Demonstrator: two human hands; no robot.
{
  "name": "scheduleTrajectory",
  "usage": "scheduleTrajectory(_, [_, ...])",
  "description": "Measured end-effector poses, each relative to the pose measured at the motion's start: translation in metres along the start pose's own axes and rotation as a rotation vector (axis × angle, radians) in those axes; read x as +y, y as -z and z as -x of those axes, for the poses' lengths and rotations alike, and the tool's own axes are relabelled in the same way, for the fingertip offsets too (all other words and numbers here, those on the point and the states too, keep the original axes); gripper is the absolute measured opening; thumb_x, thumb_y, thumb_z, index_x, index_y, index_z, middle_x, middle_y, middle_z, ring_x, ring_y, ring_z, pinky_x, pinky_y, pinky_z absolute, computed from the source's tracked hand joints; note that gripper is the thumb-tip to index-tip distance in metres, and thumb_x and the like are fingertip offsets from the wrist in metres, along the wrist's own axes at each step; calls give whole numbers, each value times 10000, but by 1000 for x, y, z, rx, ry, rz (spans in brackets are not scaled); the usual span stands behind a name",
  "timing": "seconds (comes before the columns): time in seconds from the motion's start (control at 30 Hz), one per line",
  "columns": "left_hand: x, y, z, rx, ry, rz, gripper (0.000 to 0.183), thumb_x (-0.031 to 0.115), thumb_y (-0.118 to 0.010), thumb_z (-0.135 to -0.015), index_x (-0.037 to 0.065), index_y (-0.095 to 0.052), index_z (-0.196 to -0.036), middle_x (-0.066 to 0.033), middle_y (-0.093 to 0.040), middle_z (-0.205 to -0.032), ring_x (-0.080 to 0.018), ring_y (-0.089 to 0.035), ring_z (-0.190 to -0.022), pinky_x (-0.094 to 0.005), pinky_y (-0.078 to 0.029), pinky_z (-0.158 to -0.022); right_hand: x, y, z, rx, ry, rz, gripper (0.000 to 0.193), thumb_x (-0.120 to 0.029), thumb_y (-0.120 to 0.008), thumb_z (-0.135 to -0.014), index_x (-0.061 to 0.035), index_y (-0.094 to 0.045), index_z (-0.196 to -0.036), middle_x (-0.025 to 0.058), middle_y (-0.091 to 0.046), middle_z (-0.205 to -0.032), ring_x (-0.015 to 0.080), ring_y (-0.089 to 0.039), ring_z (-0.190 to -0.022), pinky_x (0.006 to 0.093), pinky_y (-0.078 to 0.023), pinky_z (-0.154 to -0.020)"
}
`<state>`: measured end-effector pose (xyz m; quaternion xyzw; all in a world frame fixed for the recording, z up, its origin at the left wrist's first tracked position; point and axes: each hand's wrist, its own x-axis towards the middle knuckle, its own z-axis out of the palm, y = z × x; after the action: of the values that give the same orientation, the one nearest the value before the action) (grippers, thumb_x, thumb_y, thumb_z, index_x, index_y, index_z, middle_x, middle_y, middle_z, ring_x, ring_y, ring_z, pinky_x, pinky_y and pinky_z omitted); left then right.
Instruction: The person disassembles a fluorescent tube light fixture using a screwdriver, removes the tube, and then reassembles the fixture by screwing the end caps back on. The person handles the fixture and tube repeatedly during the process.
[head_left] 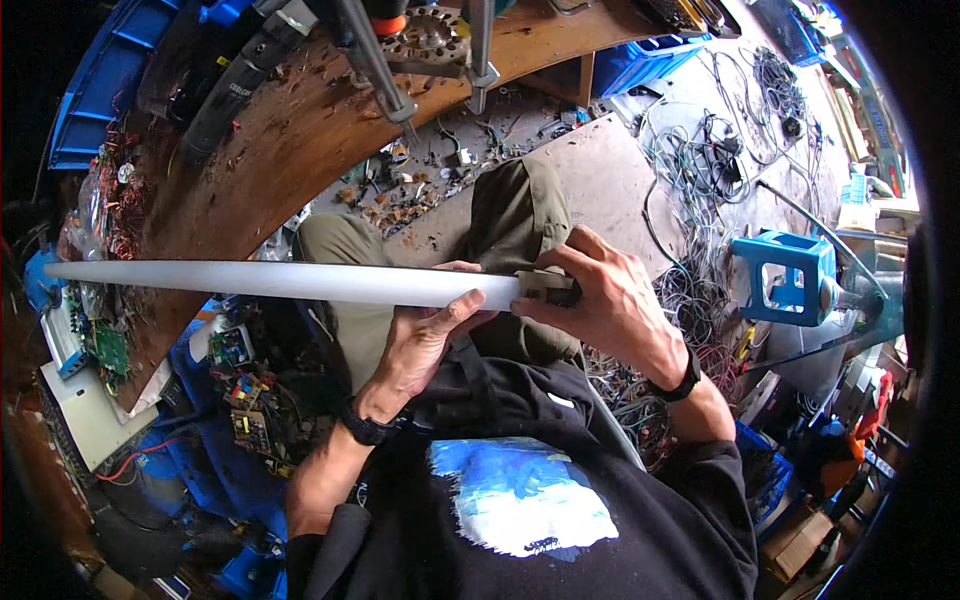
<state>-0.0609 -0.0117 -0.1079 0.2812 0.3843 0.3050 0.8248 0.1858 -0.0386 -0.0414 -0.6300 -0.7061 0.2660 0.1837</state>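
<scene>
A long white light tube (250, 280) lies crosswise over my lap, its far end reaching left past the bench edge. My left hand (420, 345) is closed around it close to the right end, thumb on the front face and fingers behind. At that right end sits a greyish end piece (545, 285). The thumb and fingers of my right hand (615, 295) pinch this end piece, which is partly hidden by them. I cannot make out whether it is fully seated on the tube.
A brown wooden bench (260, 150) curves across the upper left, with a metal frame (380, 75) at its edge. Tangled cables (715, 160) cover the floor at right, beside a blue stool (785, 278). Circuit boards (250, 405) lie at lower left.
</scene>
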Motion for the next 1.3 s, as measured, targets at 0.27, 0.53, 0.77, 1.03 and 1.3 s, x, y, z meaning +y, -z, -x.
scheduleTrajectory(0.27, [-18, 6, -14, 35, -79, 90, 364, 102, -774, -945, 5, -622, -1260, -87, -645, -1189, -187, -659, -1107, -365, -610, -994, 11, -3, -33, -447, -200, -47, 607, -561, -780, -852, -10, -727, -1101, 234, -725, -1041, 383, -732, -913, 464, -572, -771])
scheduleTrajectory(0.53, [-23, 16, -14, 7, -110, 12, 379, 106, -810, -916, -6, -639, -1236, -78, -665, -1169, -152, -653, -1097, -313, -582, -988, 21, -12, -37, -556, -226, -93, 664, -513, -762, -890, -18, -646, -1317, 242, -732, -1154, 346, -737, -1019, 434, -584, -849])
scheduleTrajectory(0.77, [-36, 13, -25, -230, -72, -167, 492, 25, -790, -908, 41, -579, -1352, -57, -666, -1225, -148, -638, -1159, -332, -563, -1045, 28, -16, -36, -617, -263, -318, 636, -434, -769, -923, 18, -642, -1354, 238, -719, -1236, 271, -729, -1034, 382, -591, -856])
scheduleTrajectory(1.03, [-49, 13, -26, -314, 193, 402, 459, -21, -696, -966, 68, -540, -1389, -72, -651, -1285, -205, -670, -1178, -353, -588, -1030, 29, -13, -35, -608, -251, -310, 594, -354, -792, -923, 47, -655, -1338, 228, -742, -1177, 224, -733, -963, 354, -600, -799])
scheduleTrajectory(1.3, [-42, 8, -26, -328, 161, 328, 350, -16, -749, -933, 85, -624, -1244, -15, -689, -1147, -119, -676, -1084, -263, -573, -961, 40, -19, -30, -556, -247, -450, 548, -351, -724, -943, 35, -674, -1329, 211, -754, -1135, 180, -716, -916, 340, -583, -742])
